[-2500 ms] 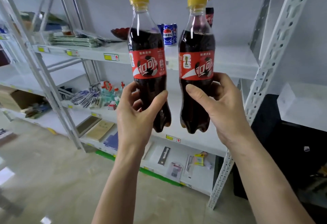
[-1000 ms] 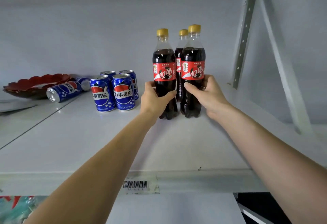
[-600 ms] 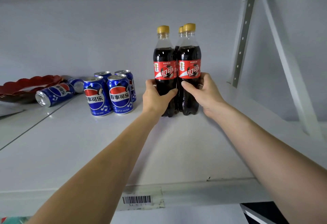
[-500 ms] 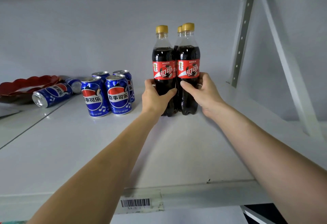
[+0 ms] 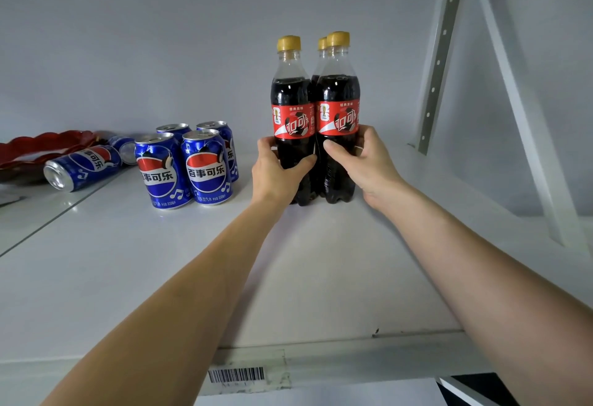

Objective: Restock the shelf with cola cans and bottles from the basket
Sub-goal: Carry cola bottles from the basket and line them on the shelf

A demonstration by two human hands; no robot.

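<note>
Head view: the left hand [image 5: 278, 170] is wrapped around the left bottle [image 5: 291, 123], with its thumb across the front. The right hand [image 5: 364, 161] is wrapped around the right bottle [image 5: 337, 116] the same way. Both bottles stand up straight on the shelf [image 5: 128, 261], side by side and touching. A 3rd bottle [image 5: 322, 44] stands right behind them; only its yellow cap and a bit of its neck show.

To the left of the bottles stand 4 blue cans [image 5: 189, 161], packed close in a square. 1 more can [image 5: 81, 166] lies on its side farther left, near a red dish [image 5: 38, 145]. Another lying can peeks out behind it.

So far, 3 bottles and 4 cans look to be in place. The 2 front bottles seem set down, but the hands have not let go. The lying cans may need to be stood up. The basket is not in the picture, so I cannot tell how many cans and bottles are left in it.

There is only 1 view.
</note>
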